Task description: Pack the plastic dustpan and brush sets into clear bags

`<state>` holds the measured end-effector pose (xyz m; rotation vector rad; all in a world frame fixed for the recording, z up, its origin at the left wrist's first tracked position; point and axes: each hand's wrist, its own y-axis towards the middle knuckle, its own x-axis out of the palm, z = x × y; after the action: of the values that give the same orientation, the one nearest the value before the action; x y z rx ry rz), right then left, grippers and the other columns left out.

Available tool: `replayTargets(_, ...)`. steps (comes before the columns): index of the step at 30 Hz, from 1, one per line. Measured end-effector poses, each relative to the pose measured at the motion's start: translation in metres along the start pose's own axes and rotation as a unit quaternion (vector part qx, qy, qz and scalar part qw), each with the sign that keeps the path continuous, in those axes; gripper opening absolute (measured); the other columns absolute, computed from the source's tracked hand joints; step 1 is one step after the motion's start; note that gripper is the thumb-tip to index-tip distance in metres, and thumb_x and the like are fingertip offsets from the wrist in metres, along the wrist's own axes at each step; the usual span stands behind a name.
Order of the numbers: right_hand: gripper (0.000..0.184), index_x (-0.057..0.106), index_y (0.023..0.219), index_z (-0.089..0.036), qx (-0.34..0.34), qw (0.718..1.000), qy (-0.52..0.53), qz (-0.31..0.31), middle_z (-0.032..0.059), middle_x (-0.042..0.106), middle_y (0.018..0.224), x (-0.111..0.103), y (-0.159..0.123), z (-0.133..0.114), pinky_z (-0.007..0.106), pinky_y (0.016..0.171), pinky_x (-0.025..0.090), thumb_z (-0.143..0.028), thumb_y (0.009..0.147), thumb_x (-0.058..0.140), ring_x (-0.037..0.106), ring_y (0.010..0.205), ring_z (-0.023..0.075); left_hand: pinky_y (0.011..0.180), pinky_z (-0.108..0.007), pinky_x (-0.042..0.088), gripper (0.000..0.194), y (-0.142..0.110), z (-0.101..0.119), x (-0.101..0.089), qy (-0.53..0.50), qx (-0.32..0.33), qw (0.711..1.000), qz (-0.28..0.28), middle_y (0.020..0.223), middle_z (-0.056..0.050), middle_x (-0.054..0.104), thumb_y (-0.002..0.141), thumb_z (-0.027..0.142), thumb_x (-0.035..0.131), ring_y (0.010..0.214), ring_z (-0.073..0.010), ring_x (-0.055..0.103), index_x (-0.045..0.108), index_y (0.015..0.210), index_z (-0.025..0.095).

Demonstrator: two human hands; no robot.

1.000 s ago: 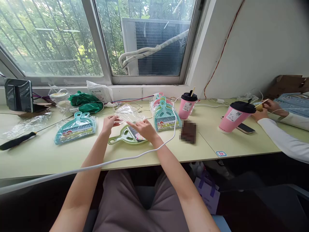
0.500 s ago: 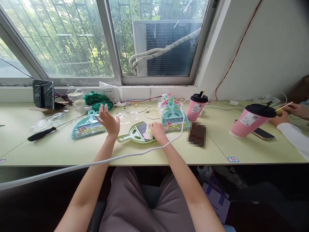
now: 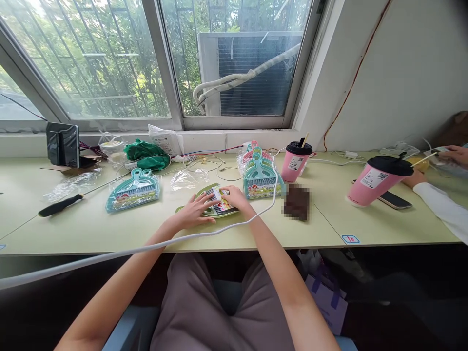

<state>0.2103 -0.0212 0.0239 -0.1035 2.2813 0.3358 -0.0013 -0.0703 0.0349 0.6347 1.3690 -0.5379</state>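
Observation:
On the table in front of me lies a green dustpan [image 3: 210, 187] with a small dark-bristled brush nested in it. A printed card label [image 3: 221, 204] sits across the bristles. My left hand [image 3: 192, 210] rests over the handle side of the set, fingers spread and palm down, covering much of it. With bent fingers, my right hand [image 3: 236, 197] pinches the label at the right side; its exact grip is partly hidden. To the left is a turquoise dustpan-and-brush set [image 3: 134, 192] in clear wrap. Several wrapped sets [image 3: 261, 175] stand stacked behind my right hand.
A white cable [image 3: 146, 246] crosses in front of my forearms. Crumpled clear film [image 3: 188, 179] lies behind the dustpan. A black-handled screwdriver [image 3: 60, 205] is at left. Pink cups [image 3: 292, 163], a pixelated brown item [image 3: 297, 202] and a phone [image 3: 395, 200] are right, near another person's sleeve [image 3: 440, 207].
My left hand has come down from the air onto the dustpan set. My right hand's fingers have shifted onto the label. The other person's hand at far right has moved slightly.

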Motion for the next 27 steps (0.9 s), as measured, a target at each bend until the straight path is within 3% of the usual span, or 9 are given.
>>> replayTargets(3, 0.061, 0.055, 0.135, -0.019, 0.044, 0.994, 0.103, 0.009, 0.0125, 0.062, 0.132, -0.002, 0.002, -0.001, 0.032, 0.098, 0.047, -0.016, 0.076, 0.071, 0.061, 0.114, 0.0206, 0.117, -0.061, 0.015, 0.071, -0.002, 0.004, 0.003, 0.03, 0.002, 0.999, 0.02, 0.162, -0.008, 0.026, 0.087, 0.067, 0.053, 0.149, -0.0377, 0.019, 0.037, 0.15, 0.039)
replayTargets(5, 0.067, 0.051, 0.138, -0.018, 0.101, 0.976, 0.191, 0.007, 0.0131, 0.065, 0.127, -0.005, 0.002, -0.002, 0.032, 0.092, 0.05, -0.022, 0.075, 0.074, 0.065, 0.106, 0.0206, 0.117, -0.061, 0.016, 0.066, -0.004, 0.005, 0.007, 0.037, -0.01, 0.998, 0.039, 0.162, -0.008, 0.025, 0.089, 0.062, 0.052, 0.149, -0.0383, 0.018, 0.038, 0.15, 0.039)
replayTargets(8, 0.042, 0.065, 0.116, -0.014, 0.154, 0.926, 0.339, -0.065, 0.0108, 0.074, 0.102, -0.01, 0.001, -0.003, 0.032, 0.078, 0.056, -0.026, 0.077, 0.074, 0.07, 0.084, 0.0209, 0.116, -0.061, 0.017, 0.064, -0.006, 0.005, 0.011, 0.037, -0.017, 0.997, 0.063, 0.163, -0.009, 0.023, 0.091, 0.058, 0.053, 0.149, -0.0385, 0.018, 0.038, 0.15, 0.039)
replayTargets(11, 0.018, 0.07, 0.085, -0.011, 0.17, 0.871, 0.435, -0.155, 0.0085, 0.074, 0.074, -0.013, -0.001, -0.002, 0.03, 0.062, 0.058, -0.019, 0.072, 0.078, 0.068, 0.061, 0.0189, 0.117, -0.061, 0.017, 0.063, -0.008, 0.006, 0.014, 0.025, -0.016, 0.997, 0.073, 0.163, -0.01, 0.023, 0.092, 0.056, 0.053, 0.149, -0.038, 0.018, 0.038, 0.15, 0.037)
replayTargets(16, 0.012, 0.069, 0.073, -0.01, 0.182, 0.842, 0.474, -0.184, 0.0074, 0.072, 0.064, -0.017, 0.0, 0.0, 0.027, 0.053, 0.057, -0.01, 0.068, 0.08, 0.066, 0.054, 0.0175, 0.12, -0.058, 0.012, 0.068, -0.01, 0.007, 0.011, -0.063, 0.009, 0.993, 0.101, 0.163, -0.007, 0.023, 0.089, 0.062, 0.052, 0.149, -0.0358, 0.02, 0.038, 0.151, 0.035)
replayTargets(19, 0.012, 0.068, 0.074, -0.01, 0.181, 0.825, 0.507, -0.175, 0.0071, 0.073, 0.066, -0.023, 0.001, 0.001, 0.027, 0.057, 0.059, -0.006, 0.067, 0.078, 0.068, 0.057, 0.0174, 0.117, -0.049, 0.028, 0.063, -0.007, -0.015, -0.005, -0.201, -0.016, 0.953, 0.227, 0.158, -0.01, 0.035, 0.097, 0.055, 0.036, 0.142, -0.0292, 0.038, 0.032, 0.154, 0.028)
replayTargets(22, 0.013, 0.067, 0.074, -0.012, 0.178, 0.798, 0.564, -0.116, 0.004, 0.072, 0.066, -0.03, 0.003, 0.001, 0.028, 0.058, 0.059, -0.006, 0.069, 0.077, 0.067, 0.057, 0.016, 0.104, -0.041, 0.045, 0.049, 0.001, -0.058, -0.027, -0.242, -0.129, 0.877, 0.394, 0.137, -0.013, 0.059, 0.096, 0.038, 0.035, 0.121, -0.0241, 0.059, 0.051, 0.139, 0.02)
replayTargets(24, 0.013, 0.064, 0.073, -0.015, 0.173, 0.774, 0.608, -0.041, 0.0013, 0.07, 0.065, -0.032, 0.005, 0.001, 0.027, 0.059, 0.059, -0.008, 0.071, 0.075, 0.067, 0.058, 0.0153, 0.095, -0.037, 0.05, 0.04, 0.007, -0.087, -0.034, -0.22, -0.188, 0.885, 0.364, 0.115, -0.011, 0.07, 0.09, 0.03, 0.041, 0.102, -0.0222, 0.067, 0.067, 0.117, 0.018)
replayTargets(27, 0.017, 0.061, 0.073, -0.018, 0.171, 0.734, 0.653, 0.075, -0.0007, 0.069, 0.066, -0.03, 0.008, 0.004, 0.028, 0.065, 0.061, -0.011, 0.071, 0.076, 0.069, 0.064, 0.0159, 0.092, -0.037, 0.051, 0.029, 0.018, -0.11, -0.026, -0.159, -0.183, 0.947, 0.209, 0.104, -0.009, 0.073, 0.082, 0.025, 0.049, 0.096, -0.0225, 0.067, 0.075, 0.094, 0.021)
